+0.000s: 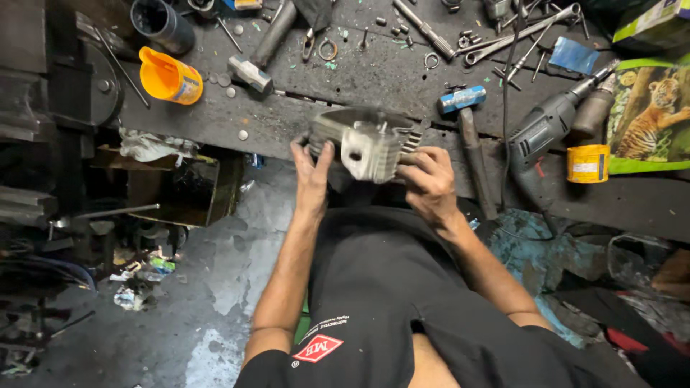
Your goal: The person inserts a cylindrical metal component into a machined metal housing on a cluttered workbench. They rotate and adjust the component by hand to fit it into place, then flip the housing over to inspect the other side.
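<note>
I hold a grey finned metal engine cylinder [366, 144] in front of me, at the near edge of a dark, grimy workbench [345, 79]. My left hand [310, 176] grips its left side, fingers spread up along the fins. On the cylinder's right side my right hand [430, 185] clasps the lower corner. The part is slightly blurred, with a round port visible on its pale face.
On the bench lie a steel hammer [260, 54], a blue-headed hammer [471, 136], an electric drill [550, 133], an orange jug [169, 77], a yellow tin [587, 163], wrenches [521, 34] and small loose parts. Clutter and scrap cover the floor at left.
</note>
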